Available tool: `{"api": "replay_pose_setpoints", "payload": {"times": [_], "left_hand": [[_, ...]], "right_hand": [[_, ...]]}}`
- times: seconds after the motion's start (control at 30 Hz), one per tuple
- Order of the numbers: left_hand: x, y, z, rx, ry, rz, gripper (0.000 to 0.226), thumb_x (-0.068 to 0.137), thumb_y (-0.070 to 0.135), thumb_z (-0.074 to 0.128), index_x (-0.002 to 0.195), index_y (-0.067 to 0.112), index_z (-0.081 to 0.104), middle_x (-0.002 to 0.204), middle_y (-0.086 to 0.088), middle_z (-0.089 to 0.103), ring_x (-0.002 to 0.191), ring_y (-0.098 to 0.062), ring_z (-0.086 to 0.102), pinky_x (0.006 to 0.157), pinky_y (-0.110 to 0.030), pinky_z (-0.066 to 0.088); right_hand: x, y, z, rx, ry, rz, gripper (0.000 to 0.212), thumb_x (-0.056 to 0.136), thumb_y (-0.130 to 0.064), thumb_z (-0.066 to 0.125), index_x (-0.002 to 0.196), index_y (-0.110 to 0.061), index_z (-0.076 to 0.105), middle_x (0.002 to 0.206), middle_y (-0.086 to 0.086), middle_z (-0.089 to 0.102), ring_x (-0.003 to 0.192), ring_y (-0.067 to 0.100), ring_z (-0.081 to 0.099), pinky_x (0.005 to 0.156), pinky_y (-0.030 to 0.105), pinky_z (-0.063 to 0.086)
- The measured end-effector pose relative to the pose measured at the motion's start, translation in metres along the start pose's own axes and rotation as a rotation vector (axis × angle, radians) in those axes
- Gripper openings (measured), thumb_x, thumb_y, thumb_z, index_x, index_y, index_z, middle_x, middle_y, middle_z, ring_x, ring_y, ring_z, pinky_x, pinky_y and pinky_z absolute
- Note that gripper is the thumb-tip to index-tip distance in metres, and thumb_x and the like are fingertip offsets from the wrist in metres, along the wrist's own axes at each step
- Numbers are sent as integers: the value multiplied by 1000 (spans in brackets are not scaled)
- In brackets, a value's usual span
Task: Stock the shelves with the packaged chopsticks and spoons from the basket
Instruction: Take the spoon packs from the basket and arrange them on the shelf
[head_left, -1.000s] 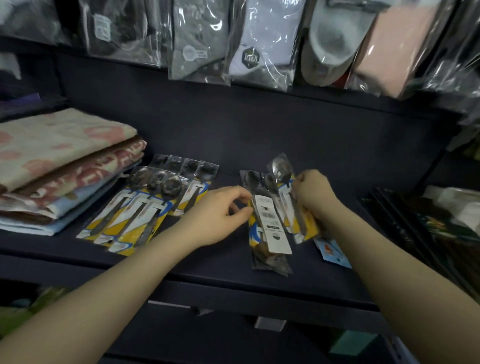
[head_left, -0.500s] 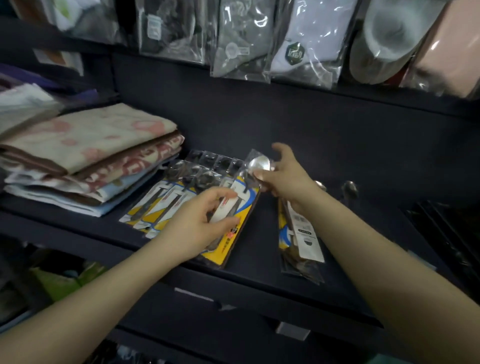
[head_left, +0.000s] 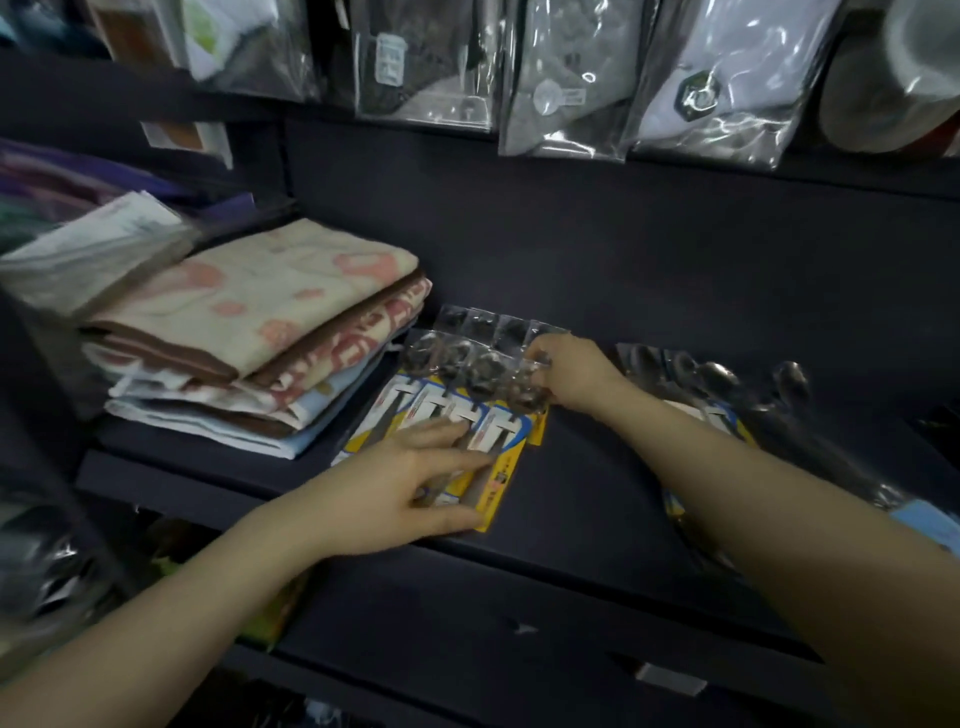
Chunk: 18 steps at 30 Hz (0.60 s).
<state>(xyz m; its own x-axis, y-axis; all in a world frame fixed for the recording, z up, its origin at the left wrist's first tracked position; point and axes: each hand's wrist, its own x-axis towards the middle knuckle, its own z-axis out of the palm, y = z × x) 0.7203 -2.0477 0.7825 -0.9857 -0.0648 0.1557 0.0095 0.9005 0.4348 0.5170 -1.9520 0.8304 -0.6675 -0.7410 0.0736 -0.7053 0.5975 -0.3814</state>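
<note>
- Spoons in clear, yellow-carded packets (head_left: 457, 410) lie fanned on the dark shelf (head_left: 582, 499), just beside folded patterned towels (head_left: 260, 332);
- left hand (head_left: 410, 483) presses spread fingers on their lower ends;
- right hand (head_left: 576, 371) pinches the rightmost packet's top.

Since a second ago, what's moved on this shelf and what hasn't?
Both hands carried one spoon pack left from the right pile onto the yellow row. The left hand presses its bottom, the right hand holds its top. The towels stayed put.
</note>
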Motion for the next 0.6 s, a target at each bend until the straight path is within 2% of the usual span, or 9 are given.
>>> {"api": "replay_pose_setpoints", "payload": {"times": [0.07,0.17,0.2,0.3,0.37,0.43,0.53,0.6], "left_hand": [[-1,-4,-4,-77,-113,-28,89,52,85,35,133,48,34,148,24,14,133,13,3,107,-13,24],[1,-8,-5,-13,-152,41,89,53,85,34,134,50,29,145,30,8,134,13,2,107,-12,24],[2,-11,-5,7,-162,71,85,56,85,33,134,51,28,146,30,7,134,12,1,107,-12,24],[5,-18,-7,-35,-210,120,66,70,75,40,131,56,27,150,29,6,138,10,1,109,-11,24],[7,-22,-8,-72,-218,127,60,78,62,51,133,50,31,151,25,10,139,8,4,104,-11,33],[8,-21,-9,-88,-203,110,57,79,55,54,132,47,36,151,25,12,138,8,7,96,-8,38],[10,-16,-7,-23,-165,100,68,69,73,41,130,45,40,149,26,14,137,9,11,96,-4,35],[11,-10,-7,56,-88,117,74,67,78,28,129,41,44,149,20,22,135,6,20,99,-5,31]], "right_hand": [[1,1,3,32,28,15,26,88,-7,54,113,-6,63,115,15,64,105,31,60,87,31,46],[3,4,5,134,50,55,25,88,-2,53,111,-5,63,99,12,61,90,26,59,90,40,51],[3,4,6,149,49,55,26,89,-1,52,111,-5,64,100,12,61,87,23,56,90,40,52],[3,5,10,157,65,25,30,90,-4,53,118,-7,63,119,13,63,92,22,58,88,28,48],[3,4,10,112,76,-1,34,89,-7,54,122,-10,62,127,10,61,108,24,59,86,20,40],[2,3,7,35,71,-32,39,88,-12,57,126,-12,58,130,8,59,116,23,55,84,18,37],[-2,10,-12,-2,70,-30,42,87,-20,61,127,-11,54,125,9,60,115,26,55,87,24,40],[-4,26,-28,-113,128,14,33,87,-21,58,119,-13,58,121,12,61,111,30,57,87,32,45]]}}
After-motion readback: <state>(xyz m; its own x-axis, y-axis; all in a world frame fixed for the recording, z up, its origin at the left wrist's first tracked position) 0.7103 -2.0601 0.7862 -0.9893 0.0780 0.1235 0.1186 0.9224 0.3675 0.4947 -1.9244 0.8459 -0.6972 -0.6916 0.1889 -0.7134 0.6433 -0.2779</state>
